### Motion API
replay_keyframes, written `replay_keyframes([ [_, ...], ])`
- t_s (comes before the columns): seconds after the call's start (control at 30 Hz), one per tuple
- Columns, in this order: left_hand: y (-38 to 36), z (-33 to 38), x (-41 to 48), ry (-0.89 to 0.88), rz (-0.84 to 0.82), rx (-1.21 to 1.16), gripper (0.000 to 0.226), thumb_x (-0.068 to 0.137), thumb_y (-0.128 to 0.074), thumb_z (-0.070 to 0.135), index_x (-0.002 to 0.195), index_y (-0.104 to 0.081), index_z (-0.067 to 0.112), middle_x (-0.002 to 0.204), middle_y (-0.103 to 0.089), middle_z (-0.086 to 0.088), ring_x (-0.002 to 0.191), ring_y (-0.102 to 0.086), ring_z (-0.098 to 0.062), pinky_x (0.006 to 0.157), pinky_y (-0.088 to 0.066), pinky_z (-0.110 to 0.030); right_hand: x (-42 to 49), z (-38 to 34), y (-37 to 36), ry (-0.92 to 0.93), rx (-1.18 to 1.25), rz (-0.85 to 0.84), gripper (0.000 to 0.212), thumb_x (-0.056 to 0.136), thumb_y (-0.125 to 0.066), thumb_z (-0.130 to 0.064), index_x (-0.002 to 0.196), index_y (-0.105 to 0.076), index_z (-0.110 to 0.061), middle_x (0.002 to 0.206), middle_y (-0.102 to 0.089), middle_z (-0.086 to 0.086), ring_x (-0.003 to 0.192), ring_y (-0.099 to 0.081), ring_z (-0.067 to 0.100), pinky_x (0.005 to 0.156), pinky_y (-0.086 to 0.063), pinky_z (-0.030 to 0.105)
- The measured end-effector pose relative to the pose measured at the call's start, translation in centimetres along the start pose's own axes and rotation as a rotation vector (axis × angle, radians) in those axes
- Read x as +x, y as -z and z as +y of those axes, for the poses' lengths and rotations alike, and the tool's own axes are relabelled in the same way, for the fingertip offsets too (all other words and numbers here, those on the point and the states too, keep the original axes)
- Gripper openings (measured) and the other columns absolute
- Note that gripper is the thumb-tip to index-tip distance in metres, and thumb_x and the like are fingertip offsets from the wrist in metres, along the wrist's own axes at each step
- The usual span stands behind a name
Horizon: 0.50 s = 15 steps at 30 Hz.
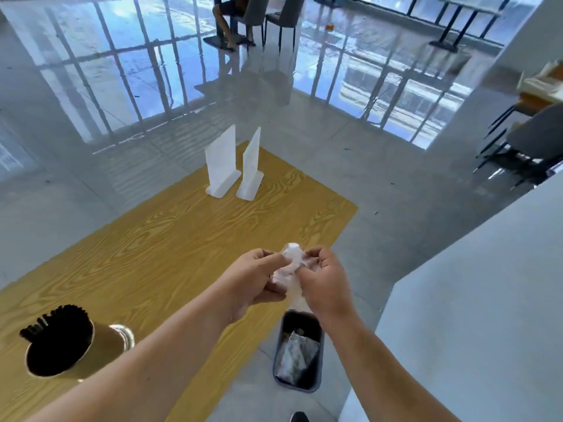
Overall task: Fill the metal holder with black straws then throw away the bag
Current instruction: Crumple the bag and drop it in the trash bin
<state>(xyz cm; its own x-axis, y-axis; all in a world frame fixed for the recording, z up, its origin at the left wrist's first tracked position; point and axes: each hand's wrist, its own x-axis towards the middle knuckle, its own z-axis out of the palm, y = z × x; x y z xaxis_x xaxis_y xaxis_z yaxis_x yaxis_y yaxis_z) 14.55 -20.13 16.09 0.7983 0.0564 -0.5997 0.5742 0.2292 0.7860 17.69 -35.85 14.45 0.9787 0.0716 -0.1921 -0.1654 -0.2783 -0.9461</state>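
Note:
A shiny metal holder stands on the yellow wooden table at the lower left, packed with black straws. A crumpled clear plastic bag is bunched between both my hands, past the table's right edge. My left hand pinches it from the left and my right hand grips it from the right. Directly below my hands, on the floor, stands a dark bin with crumpled wrapping inside.
Two white plastic sign stands are upright at the table's far end. A pale counter wall rises on the right. Chairs, tables and a seated person's legs are far off on the glossy floor.

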Motion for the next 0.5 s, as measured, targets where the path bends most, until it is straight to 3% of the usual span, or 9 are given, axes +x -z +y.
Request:
replay_keyframes([
  [0.1,-4.3,-1.0,1.5,-0.032,-0.015,-0.035,0.033,0.089,-0.088,0.018,0.108,-0.063,0.007,0.082,-0.078,-0.013,0.069,-0.075,-0.017,0.068,-0.064,-0.031,1.2,2.0,2.7,0.091,-0.223,0.059,0.023,0.084,-0.07,-0.016,0.088,-0.055,-0.033,0.078,-0.067,-0.008,0.065,-0.061,0.004,0.055,-0.05,0.022],
  [0.2,-7.9,-1.6,3.3,-0.139,0.087,-0.011,0.028,0.088,-0.087,0.008,0.087,-0.059,0.008,0.082,-0.077,-0.025,0.071,-0.076,-0.022,0.07,-0.068,-0.038,2.5,2.7,5.5,-0.079,-0.052,0.007,0.01,0.08,-0.064,-0.022,0.088,-0.061,-0.026,0.073,-0.07,0.004,0.06,-0.063,0.021,0.059,-0.059,0.044],
  [0.27,-9.8,-2.1,4.8,-0.224,0.203,0.113,0.033,0.088,-0.086,0.008,0.076,-0.056,0.011,0.073,-0.073,-0.019,0.068,-0.072,-0.025,0.072,-0.066,-0.047,3.5,3.1,7.4,-0.245,0.125,-0.064,0.011,0.088,-0.067,-0.019,0.099,-0.066,-0.016,0.088,-0.074,0.019,0.067,-0.066,0.025,0.068,-0.062,0.057],
  [0.37,-12.2,-2.9,6.7,-0.347,0.373,0.417,0.033,0.087,-0.083,0.021,0.069,-0.056,0.017,0.067,-0.067,0.0,0.06,-0.06,-0.017,0.057,-0.05,-0.038,4.5,3.5,9.5,-0.461,0.268,-0.203,0.016,0.103,-0.066,-0.029,0.112,-0.069,-0.016,0.106,-0.076,0.012,0.073,-0.069,0.02,0.067,-0.066,0.046],
  [0.47,-14.2,-4.4,7.7,-0.493,0.381,0.637,0.023,0.087,-0.075,0.023,0.07,-0.059,0.022,0.083,-0.063,0.009,0.07,-0.059,-0.01,0.061,-0.044,-0.032,5.8,4.5,10.4,-0.479,0.405,-0.251,0.027,0.106,-0.064,-0.032,0.115,-0.07,-0.007,0.102,-0.079,0.009,0.082,-0.072,0.026,0.084,-0.066,0.049],
  [0.5,-14.6,-5.0,8.0,-0.53,0.346,0.702,0.02,0.089,-0.073,0.025,0.073,-0.06,0.023,0.087,-0.062,0.011,0.074,-0.06,-0.006,0.062,-0.046,-0.032,6.3,5.1,10.6,-0.472,0.426,-0.216,0.023,0.106,-0.065,-0.028,0.111,-0.071,-0.006,0.098,-0.079,0.011,0.081,-0.072,0.026,0.082,-0.066,0.046],
])
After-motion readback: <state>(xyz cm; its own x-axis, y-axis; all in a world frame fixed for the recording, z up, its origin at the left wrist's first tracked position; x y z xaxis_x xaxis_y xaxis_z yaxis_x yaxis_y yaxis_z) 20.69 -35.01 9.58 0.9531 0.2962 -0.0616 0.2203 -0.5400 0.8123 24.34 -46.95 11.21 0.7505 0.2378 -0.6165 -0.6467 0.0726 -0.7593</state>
